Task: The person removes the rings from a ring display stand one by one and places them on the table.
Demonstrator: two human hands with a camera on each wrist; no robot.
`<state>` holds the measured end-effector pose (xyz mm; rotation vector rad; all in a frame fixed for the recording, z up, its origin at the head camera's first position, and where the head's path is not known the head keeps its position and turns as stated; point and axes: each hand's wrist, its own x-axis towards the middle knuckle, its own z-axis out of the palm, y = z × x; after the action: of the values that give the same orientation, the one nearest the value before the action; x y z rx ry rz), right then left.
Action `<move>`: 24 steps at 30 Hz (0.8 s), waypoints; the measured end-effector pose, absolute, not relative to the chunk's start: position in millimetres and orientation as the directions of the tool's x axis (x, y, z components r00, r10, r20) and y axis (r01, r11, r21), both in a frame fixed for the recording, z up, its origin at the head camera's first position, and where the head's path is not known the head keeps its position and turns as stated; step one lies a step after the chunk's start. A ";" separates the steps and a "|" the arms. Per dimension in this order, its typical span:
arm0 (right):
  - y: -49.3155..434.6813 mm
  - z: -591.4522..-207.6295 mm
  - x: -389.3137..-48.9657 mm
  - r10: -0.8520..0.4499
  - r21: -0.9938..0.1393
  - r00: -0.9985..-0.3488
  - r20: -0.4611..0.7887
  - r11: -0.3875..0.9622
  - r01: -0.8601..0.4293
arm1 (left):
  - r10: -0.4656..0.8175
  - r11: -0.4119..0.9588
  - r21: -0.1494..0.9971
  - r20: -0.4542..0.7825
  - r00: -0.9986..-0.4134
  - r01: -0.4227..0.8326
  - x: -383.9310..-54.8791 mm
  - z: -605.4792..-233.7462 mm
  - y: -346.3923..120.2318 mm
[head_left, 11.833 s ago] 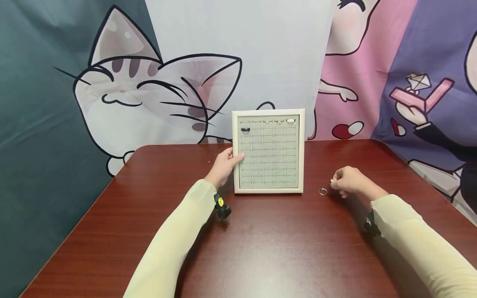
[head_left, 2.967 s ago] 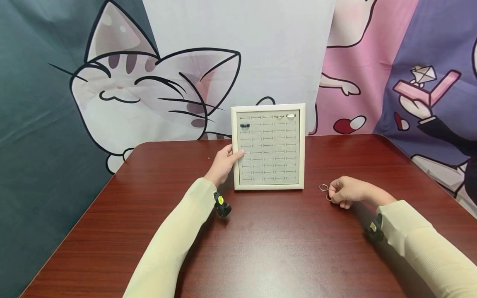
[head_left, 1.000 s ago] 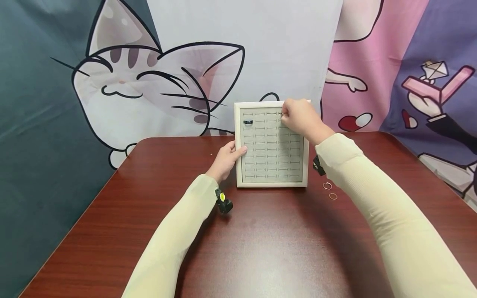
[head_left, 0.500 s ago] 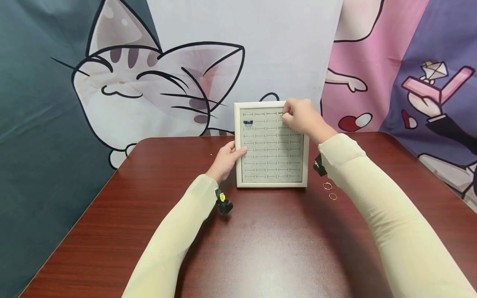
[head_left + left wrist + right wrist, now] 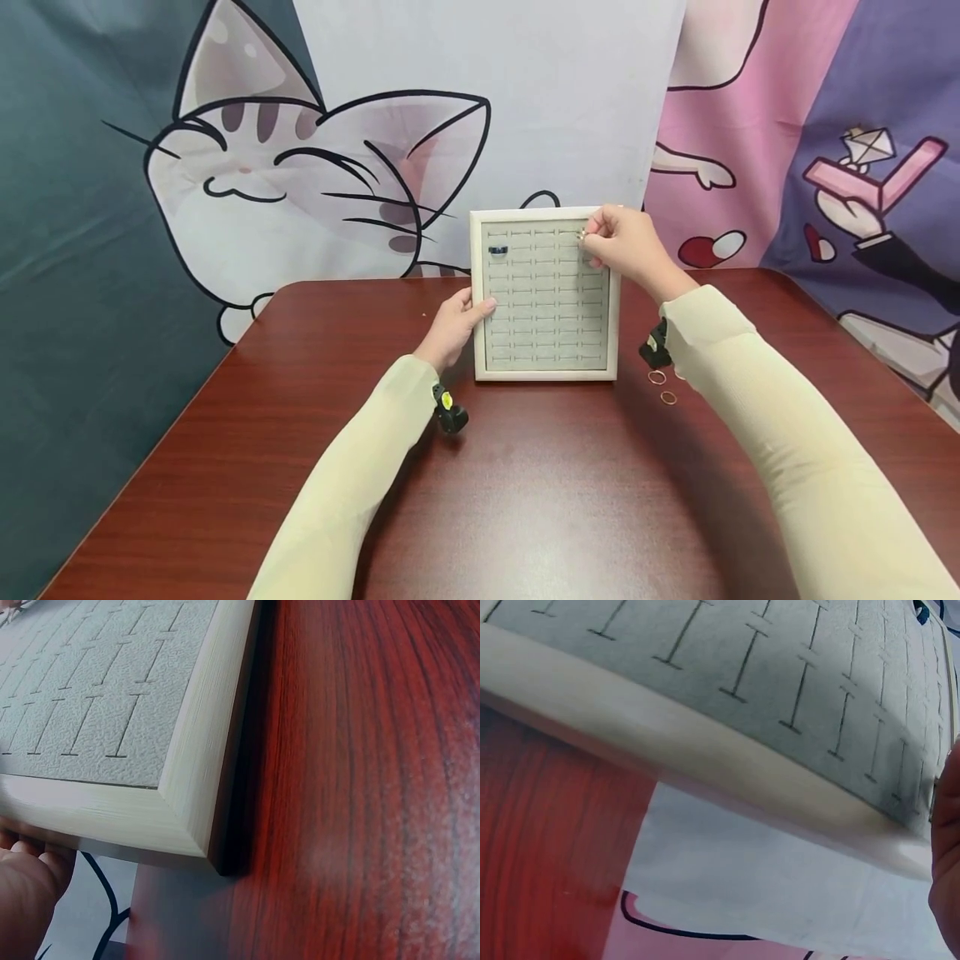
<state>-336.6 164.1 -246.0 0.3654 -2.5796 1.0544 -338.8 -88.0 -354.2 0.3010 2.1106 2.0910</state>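
Observation:
A white-framed ring display board [image 5: 543, 292] with rows of slits in grey padding stands upright on the table. My left hand [image 5: 452, 321] grips its left edge, thumb on the front and fingers behind. At the upper right of the board, my right hand [image 5: 628, 243] pinches a gold ring [image 5: 581, 235] between thumb and fingertips, just off the padding. A dark blue ring [image 5: 498, 250] sits in the first slot of the second row. My right hand covers the top row's last slot. In the left wrist view, the board's frame [image 5: 202, 705] fills the left side.
Two thin rings lie on the brown table [image 5: 525, 483] right of the board: one ring [image 5: 656, 377] beside the right wrist camera, another ring [image 5: 668, 398] nearer me. A sliver of something thin shows by my right sleeve. A cartoon-printed cloth [image 5: 390, 58] hangs behind the table.
A ring left the top row's third slot earlier, and a second ring appeared on the table. My right hand then reached the fourth slot and has drawn the gold ring away rightward.

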 end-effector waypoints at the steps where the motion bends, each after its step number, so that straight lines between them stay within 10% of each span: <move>1: 166.1 -248.3 -336.1 -0.106 -0.638 -0.917 0.386 0.687 -0.348 | 0.249 0.002 0.999 0.032 -0.968 0.034 -338.4 -354.6 -88.0; 24: 237.3 -296.7 -312.5 -0.015 -0.814 -0.960 0.281 0.527 -0.246 | 0.243 0.007 0.999 0.036 -0.969 0.039 -335.5 -352.3 -87.0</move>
<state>-312.5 237.3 -296.7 0.2203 -2.5284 1.4042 -335.5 -87.0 -352.3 0.3003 2.1189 2.0951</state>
